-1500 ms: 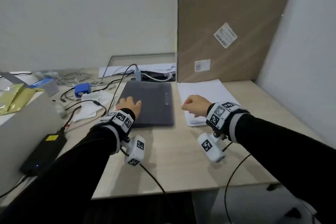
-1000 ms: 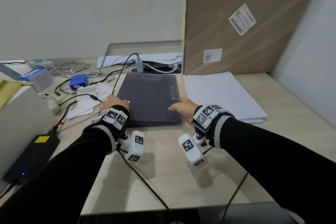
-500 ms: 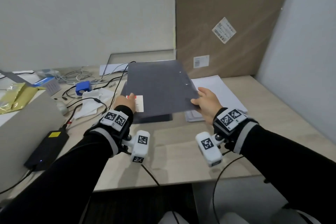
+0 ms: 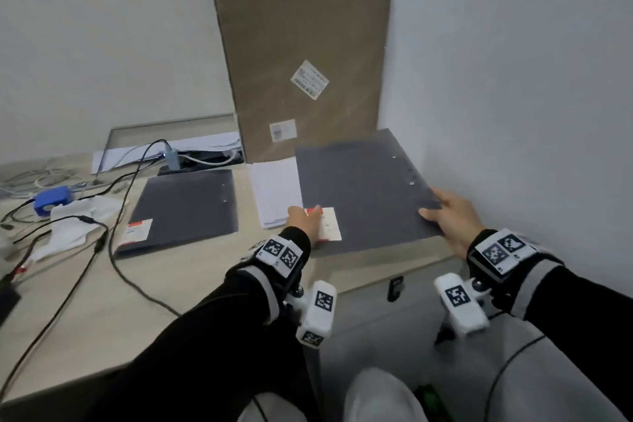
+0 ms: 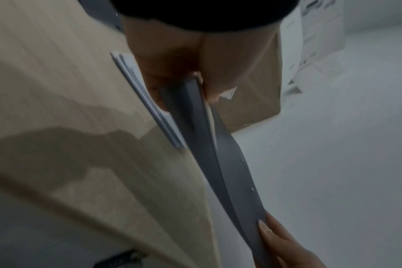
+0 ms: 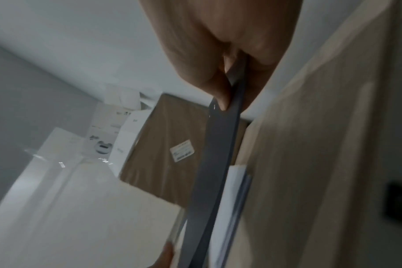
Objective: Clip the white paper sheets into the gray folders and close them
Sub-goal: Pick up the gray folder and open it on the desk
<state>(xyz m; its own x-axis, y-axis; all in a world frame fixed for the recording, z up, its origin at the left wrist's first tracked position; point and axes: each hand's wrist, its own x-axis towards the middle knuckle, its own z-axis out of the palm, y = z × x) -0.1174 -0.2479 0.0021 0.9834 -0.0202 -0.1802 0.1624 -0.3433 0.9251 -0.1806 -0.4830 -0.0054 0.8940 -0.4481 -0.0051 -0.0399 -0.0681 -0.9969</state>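
A closed gray folder (image 4: 363, 188) hangs in the air over the desk's right end, held by both hands. My left hand (image 4: 303, 216) pinches its near left corner by the white and red label. My right hand (image 4: 452, 212) grips its right edge near the rivets. In the left wrist view the folder (image 5: 209, 137) runs edge-on from my left hand (image 5: 195, 79) to the fingers of the right. The right wrist view shows thumb and fingers (image 6: 223, 101) pinching the folder (image 6: 216, 163). A white paper stack (image 4: 274, 195) lies partly under it. Another gray folder (image 4: 185, 205) lies flat to the left.
A tall cardboard box (image 4: 301, 68) leans against the wall behind the folders. Black cables (image 4: 113, 243), a blue device (image 4: 51, 204) and white tissue (image 4: 75, 226) crowd the desk's left side. The right wall stands close to the lifted folder.
Both hands took the top folder off the stack, lifted it and carried it right, over the paper stack. A second folder stays where the pile lay.
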